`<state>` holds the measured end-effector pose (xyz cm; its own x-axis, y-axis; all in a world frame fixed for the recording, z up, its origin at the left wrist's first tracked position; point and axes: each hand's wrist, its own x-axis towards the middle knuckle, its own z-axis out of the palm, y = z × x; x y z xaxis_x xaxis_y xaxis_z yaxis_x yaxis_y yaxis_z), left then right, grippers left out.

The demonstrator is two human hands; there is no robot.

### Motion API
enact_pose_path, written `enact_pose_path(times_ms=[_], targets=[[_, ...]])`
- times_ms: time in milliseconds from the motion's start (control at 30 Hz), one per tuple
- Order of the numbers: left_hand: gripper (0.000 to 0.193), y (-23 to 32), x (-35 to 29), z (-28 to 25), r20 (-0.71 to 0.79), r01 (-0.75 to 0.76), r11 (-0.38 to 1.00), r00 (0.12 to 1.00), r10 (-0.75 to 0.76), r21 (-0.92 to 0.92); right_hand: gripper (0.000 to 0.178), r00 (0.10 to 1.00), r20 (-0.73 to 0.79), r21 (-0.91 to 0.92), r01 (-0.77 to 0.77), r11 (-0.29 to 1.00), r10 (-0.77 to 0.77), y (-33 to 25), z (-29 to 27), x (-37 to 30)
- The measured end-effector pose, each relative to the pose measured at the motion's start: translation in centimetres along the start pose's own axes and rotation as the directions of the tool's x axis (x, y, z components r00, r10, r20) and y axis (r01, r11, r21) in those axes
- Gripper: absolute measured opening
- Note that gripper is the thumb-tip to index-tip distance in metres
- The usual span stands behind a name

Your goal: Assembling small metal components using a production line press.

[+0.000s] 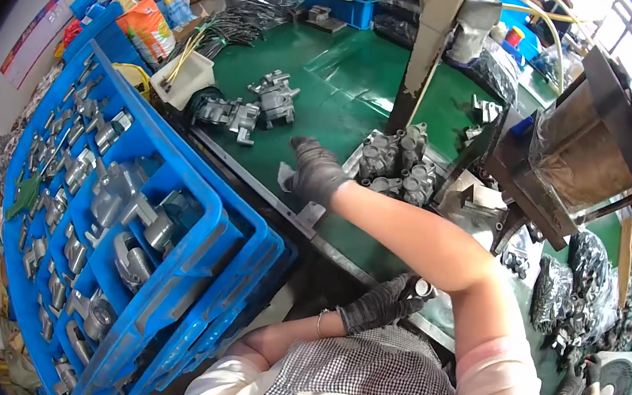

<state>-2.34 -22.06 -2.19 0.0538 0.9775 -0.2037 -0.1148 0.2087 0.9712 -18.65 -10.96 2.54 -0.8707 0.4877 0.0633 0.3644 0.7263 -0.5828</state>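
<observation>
My left hand (380,306), right of the blue crate (210,212), is clamped on a small metal part (422,288). My right hand (314,172), also right of the crate, is over the tabletop (348,67); I cannot tell its grip.

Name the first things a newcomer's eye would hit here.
Likely the stacked blue trays filling the left side, grey metal castings in the top one's compartments. Next, the gloved right hand outstretched over the green tabletop at centre, with the left hand below, holding a small round metal part. Then the boxy brown metal structure, upper right.
</observation>
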Motion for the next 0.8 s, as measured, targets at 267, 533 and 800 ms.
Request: enact_pose_path(times_ms=[267,533,800], targets=[[0.057,-4.0,1.3,-0.6,-0.044,-0.198,0.939,0.975,0.219,0.282,0.029,0.954,-0.207,0.275,0.272,0.922,-0.219,3.5,-14.9,-17.4],[0.056,2.6,1.9,0.6,0.011,0.152,0.954,0.988,-0.155,-0.257,0.016,0.709,-0.450,0.299,-0.453,0.840,0.543,17.7,-14.8,-33.6],[0.045,3.0,4.5,3.3,0.000,0.151,0.959,0.988,-0.156,-0.238,0.020,0.691,-0.340,-0.078,-0.697,0.713,0.638,23.0,-15.7,-33.3]])
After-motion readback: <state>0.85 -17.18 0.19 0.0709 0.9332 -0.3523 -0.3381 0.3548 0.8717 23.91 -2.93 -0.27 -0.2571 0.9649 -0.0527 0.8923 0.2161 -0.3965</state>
